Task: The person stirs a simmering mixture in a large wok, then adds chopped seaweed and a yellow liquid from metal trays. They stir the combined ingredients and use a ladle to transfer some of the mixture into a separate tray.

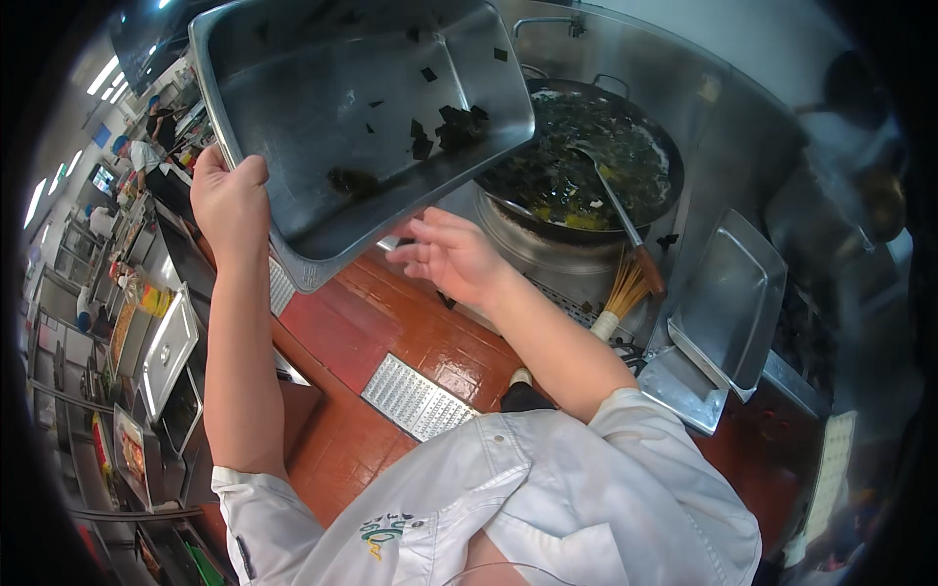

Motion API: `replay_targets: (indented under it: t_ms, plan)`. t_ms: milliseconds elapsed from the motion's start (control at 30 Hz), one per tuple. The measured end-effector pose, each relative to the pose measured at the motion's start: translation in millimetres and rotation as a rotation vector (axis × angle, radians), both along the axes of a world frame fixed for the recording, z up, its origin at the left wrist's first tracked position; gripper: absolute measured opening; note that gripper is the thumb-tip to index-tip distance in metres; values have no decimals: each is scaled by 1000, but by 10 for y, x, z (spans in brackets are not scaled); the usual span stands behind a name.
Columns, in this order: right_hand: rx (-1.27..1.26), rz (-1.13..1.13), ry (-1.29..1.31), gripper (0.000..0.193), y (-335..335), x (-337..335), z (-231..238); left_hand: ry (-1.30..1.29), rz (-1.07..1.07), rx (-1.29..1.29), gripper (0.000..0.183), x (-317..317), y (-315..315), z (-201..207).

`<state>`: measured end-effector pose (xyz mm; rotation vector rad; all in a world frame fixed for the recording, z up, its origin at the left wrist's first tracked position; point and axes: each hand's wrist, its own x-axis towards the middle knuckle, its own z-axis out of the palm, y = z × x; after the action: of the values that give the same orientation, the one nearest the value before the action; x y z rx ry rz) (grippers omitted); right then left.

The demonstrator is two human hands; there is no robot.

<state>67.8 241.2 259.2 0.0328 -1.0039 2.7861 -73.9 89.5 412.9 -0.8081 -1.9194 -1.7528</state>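
Observation:
My left hand (pixel 232 203) is closed around the rim of a deep steel food pan (pixel 332 107), thumb over the edge. The pan is tilted, and several dark green leafy scraps (pixel 459 129) cling to its inside. Just below the pan's lower edge is my right hand (pixel 451 259), its fingers loosely curled and apart; whether they touch the pan's underside I cannot tell. Beyond it, a large wok (pixel 672 176) holds dark green pieces in liquid (pixel 586 137). A metal utensil with a wooden handle end (pixel 648 272) leans in it, its head submerged.
A bamboo brush (pixel 625 291) stands beside the stove. Right of it rests an empty steel tray (pixel 733 303). Behind the wok runs a steel splashback with a tap (pixel 576 27). On the left, counters hold food trays and a lid (pixel 168 356); people work farther off. A floor grate (pixel 415 398) lies below.

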Motion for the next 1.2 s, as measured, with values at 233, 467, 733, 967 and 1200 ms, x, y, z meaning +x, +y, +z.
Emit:
replay_targets:
  t_ms: [233, 467, 733, 967, 1200]
  plan:
    - [1799, -841, -536, 58, 1108, 1249, -234, 63, -19, -56, 14, -284, 216, -181]
    - [1758, -470, -1407, 59, 1761, 2065, -448, 112, -75, -32, 12, -744, 542, -286]
    - [1541, -749, -1412, 55, 1988, 2409, -724, -37, -2, 20, 11, -1355, 507, -496]
    - [1104, -615, -1294, 76, 1689, 2271, -1133, -39, -80, 40, 17, -1650, 727, -468]
    - [1283, -642, -1101, 65, 1667, 1762, -519, -43, -137, 87, 13, -1834, 1012, -511]
